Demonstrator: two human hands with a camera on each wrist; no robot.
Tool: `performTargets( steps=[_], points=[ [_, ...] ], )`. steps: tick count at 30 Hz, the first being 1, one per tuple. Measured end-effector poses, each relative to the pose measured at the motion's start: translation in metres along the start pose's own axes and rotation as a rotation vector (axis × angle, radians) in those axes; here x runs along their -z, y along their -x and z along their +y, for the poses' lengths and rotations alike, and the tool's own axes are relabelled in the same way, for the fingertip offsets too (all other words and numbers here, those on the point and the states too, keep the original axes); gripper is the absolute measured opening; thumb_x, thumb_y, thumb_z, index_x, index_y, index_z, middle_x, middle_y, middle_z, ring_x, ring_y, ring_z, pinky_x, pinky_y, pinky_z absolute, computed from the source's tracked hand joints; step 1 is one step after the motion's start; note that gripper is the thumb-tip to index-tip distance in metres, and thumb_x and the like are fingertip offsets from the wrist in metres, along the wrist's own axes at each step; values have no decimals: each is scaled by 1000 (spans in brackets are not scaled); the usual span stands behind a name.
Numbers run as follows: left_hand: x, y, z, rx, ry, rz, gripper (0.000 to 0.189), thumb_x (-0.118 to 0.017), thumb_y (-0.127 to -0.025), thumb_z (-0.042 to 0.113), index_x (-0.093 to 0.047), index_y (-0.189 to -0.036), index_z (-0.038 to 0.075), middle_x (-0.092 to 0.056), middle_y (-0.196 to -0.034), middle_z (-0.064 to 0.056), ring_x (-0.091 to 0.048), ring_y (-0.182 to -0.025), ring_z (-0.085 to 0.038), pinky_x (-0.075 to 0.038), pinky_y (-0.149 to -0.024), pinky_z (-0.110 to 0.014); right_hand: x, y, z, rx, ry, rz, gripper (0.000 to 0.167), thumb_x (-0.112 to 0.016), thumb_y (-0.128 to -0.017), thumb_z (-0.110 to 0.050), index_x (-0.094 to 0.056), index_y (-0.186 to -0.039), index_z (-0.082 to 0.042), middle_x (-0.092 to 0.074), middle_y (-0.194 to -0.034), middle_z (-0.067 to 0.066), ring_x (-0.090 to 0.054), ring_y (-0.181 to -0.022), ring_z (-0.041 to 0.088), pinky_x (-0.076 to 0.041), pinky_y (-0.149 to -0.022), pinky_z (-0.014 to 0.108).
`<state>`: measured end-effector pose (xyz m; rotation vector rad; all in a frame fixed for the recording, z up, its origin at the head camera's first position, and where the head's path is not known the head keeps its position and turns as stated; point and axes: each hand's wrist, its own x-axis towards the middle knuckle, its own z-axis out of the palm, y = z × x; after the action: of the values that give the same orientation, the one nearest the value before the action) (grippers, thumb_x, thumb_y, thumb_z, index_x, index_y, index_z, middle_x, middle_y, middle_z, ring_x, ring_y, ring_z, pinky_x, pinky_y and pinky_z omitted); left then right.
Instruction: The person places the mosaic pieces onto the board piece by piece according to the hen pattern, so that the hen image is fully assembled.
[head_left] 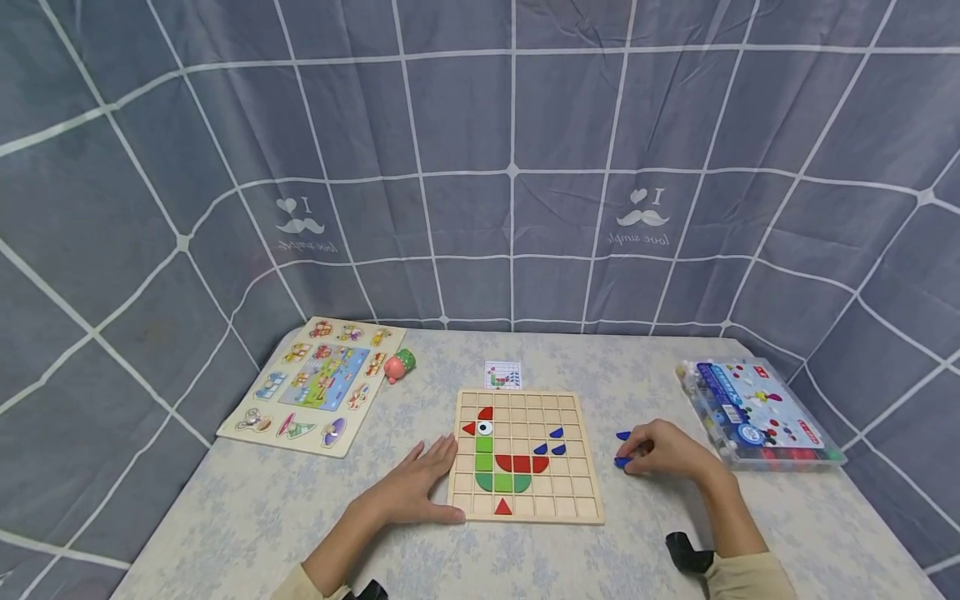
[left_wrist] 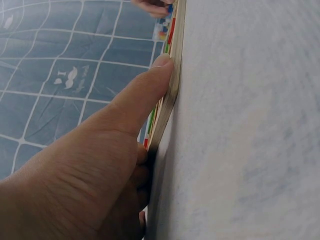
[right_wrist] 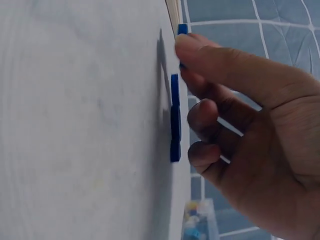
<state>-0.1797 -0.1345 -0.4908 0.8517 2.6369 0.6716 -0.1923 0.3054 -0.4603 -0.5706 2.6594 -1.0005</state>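
Observation:
A wooden grid board [head_left: 588,492] lies on the table, set with red, green and blue pieces and a white eye piece [head_left: 485,427] in a bird-like shape. My left hand [head_left: 408,492] rests along the board's left edge, fingers extended, its thumb [left_wrist: 155,77] touching the front edge near the corner. Right of the board, my right hand [head_left: 663,450] pinches a small blue piece [right_wrist: 183,29] between thumb and fingertip, just off the table. More blue pieces [right_wrist: 175,120] lie below that hand on the table; in the head view one blue piece [head_left: 623,435] shows beside the fingers.
A small pattern card [head_left: 502,375] lies behind the board. A wooden picture puzzle [head_left: 307,387] and a pink and green toy [head_left: 400,365] are at the left. A clear plastic box [head_left: 761,412] with colourful contents sits at the right. Patterned curtain [head_left: 480,208] hangs behind the table.

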Motion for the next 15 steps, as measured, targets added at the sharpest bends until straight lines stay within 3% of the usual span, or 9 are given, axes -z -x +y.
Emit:
performTargets(
  steps=[15],
  points=[
    [-2, 0, -3, -12, 2, -2, 112, -68, -76, 67, -21, -155, 4, -18, -163, -10, -16, -152, -26, -9, -125, -52, -21, -26, -51, 103, 77, -52, 14, -78, -75, -5, -78, -85, -15, -68, -81, -5, -46, -62, 2, -43, -52, 19]
  ],
)
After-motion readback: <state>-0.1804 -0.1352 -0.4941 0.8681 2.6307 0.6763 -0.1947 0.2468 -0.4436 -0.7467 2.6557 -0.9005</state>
